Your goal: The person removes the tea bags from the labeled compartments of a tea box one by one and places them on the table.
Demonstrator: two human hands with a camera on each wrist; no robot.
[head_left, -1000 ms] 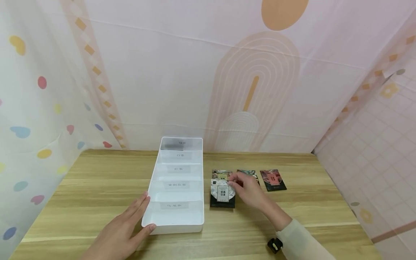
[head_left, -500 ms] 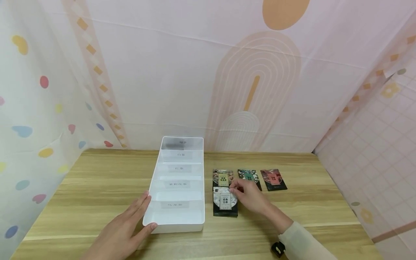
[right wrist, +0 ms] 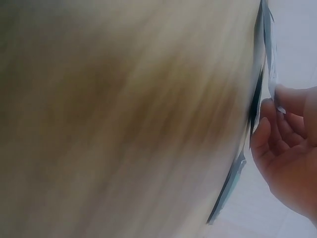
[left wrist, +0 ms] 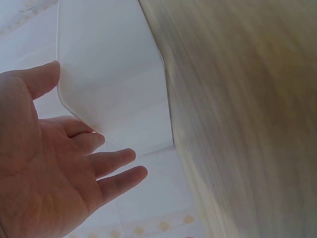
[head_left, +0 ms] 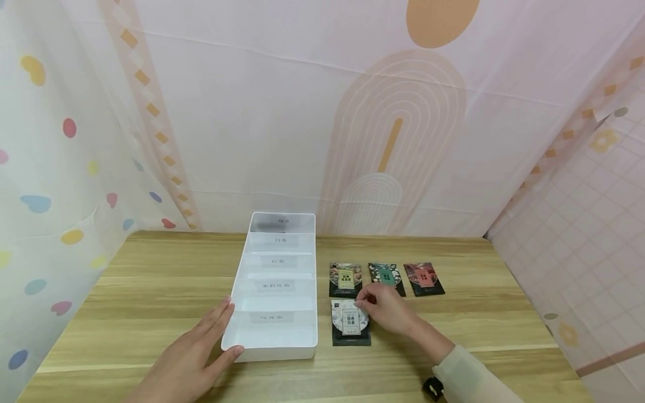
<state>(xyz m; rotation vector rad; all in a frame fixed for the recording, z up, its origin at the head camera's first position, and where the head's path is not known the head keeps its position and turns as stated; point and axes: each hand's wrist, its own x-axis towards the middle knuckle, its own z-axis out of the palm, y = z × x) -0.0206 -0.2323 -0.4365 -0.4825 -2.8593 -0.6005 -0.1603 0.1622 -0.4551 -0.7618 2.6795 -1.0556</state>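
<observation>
A white-and-black tea sachet (head_left: 351, 326) lies at the near end of the sachets, right of the long white tray (head_left: 274, 354). My right hand (head_left: 387, 309) pinches its upper right corner between thumb and fingers; the right wrist view shows the sachet (right wrist: 270, 54) edge-on in that pinch. At the tray's near left corner rests my left hand (head_left: 188, 358), fingers extended along its side and thumb at the front. In the left wrist view the thumb and fingertips touch the white wall (left wrist: 114, 74). Labelled dividers split the tray into several compartments.
Behind the pinched sachet is a yellow-labelled sachet (head_left: 345, 280). To its right lie a green-labelled sachet (head_left: 387, 273) and a red-labelled sachet (head_left: 424, 279). A small black object (head_left: 433, 388) sits at the right sleeve. Patterned curtains (head_left: 227, 112) border the wooden table (head_left: 151, 280).
My right hand has drawn the white-and-black sachet nearer and slightly right, off the yellow-labelled one, which now shows fully. The left hand stays at the tray.
</observation>
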